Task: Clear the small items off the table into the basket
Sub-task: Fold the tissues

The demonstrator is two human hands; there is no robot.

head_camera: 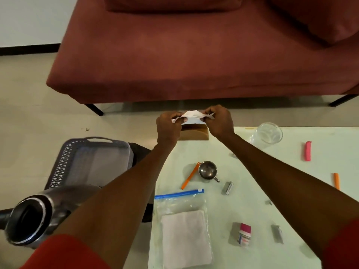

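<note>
A crumpled white tissue (191, 115) is held stretched between the left hand (168, 126) and the right hand (219, 123), each grip pinched shut on one end, above a brown box (194, 132) at the table's (252, 191) far edge. It is judged light, soft and easily torn; it is best bunched loosely. The basket (64, 162) stands left of the table.

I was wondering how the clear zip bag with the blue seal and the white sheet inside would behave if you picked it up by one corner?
The clear zip bag with the blue seal looks thin and crinkled, so it would probably flop. Its white folded sheet lies loose inside and may slide. It lies flat on the white table, so it seems light.
</note>
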